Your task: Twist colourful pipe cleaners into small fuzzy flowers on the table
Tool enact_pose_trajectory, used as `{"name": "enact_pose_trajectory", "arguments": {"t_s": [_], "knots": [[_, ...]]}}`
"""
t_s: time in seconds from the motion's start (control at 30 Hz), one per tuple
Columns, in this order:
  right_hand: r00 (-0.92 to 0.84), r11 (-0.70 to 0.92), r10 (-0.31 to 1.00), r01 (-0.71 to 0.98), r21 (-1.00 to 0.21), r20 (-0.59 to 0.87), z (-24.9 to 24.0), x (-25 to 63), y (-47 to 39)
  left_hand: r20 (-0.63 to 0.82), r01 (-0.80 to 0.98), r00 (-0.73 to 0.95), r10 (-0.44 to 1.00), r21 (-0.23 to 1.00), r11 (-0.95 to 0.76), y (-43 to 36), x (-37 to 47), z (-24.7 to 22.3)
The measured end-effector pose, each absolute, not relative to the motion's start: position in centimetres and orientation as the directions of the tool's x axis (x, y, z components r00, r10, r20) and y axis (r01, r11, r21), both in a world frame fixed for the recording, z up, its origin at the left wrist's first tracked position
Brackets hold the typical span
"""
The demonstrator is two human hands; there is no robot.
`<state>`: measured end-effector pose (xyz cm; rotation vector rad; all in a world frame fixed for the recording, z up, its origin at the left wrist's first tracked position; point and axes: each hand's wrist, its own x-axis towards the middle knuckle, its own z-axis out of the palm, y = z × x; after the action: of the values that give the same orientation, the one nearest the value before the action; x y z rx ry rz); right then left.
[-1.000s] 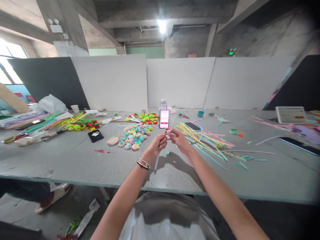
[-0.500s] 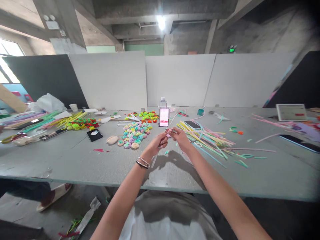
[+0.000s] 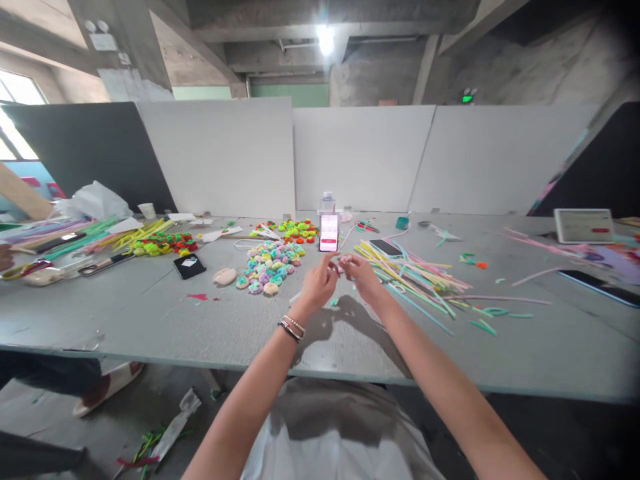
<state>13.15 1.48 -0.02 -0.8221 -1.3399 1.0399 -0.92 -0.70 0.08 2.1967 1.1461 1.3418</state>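
On the grey desk I see both hands, left and right, with fingers pinched close around a small pink piece; pastel pieces lie left of the fingers, strips right.

A lit phone stands upright against a clear bottle.

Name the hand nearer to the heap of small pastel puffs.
The left hand. It is a little to the right of the pastel heap; the right hand is farther right, beyond the left one.
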Motion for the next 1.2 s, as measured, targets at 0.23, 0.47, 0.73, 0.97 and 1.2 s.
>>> {"name": "enact_pose_trajectory", "arguments": {"t_s": [0.23,0.47,0.73,0.97,1.2], "knots": [[-0.044,0.345,0.936,-0.094,-0.934,0.35,0.2,13.3,1.5,0.663,0.442,0.242,0.708,0.574,-0.689,-0.6,-0.6,-0.2],[-0.1,0.294,0.947,-0.106,-0.95,0.304,0.2,13.0,1.3,0.539,0.192,0.078,0.839,0.818,-0.543,0.4,-0.3,-0.5],[-0.092,0.368,0.923,-0.083,-0.926,0.374,0.2,13.0,1.3,0.347,-0.253,0.247,0.905,0.924,-0.285,0.4,-0.5,0.4],[-0.132,0.386,0.909,-0.084,-0.918,0.395,0.7,13.0,0.7,0.297,-0.337,0.292,0.909,0.921,-0.193,-0.1,-0.7,0.9],[-0.092,0.326,0.932,-0.204,-0.923,0.35,0.5,13.1,0.5,0.26,-0.314,0.293,0.92,0.935,-0.165,-0.5,-0.6,1.2]]}}
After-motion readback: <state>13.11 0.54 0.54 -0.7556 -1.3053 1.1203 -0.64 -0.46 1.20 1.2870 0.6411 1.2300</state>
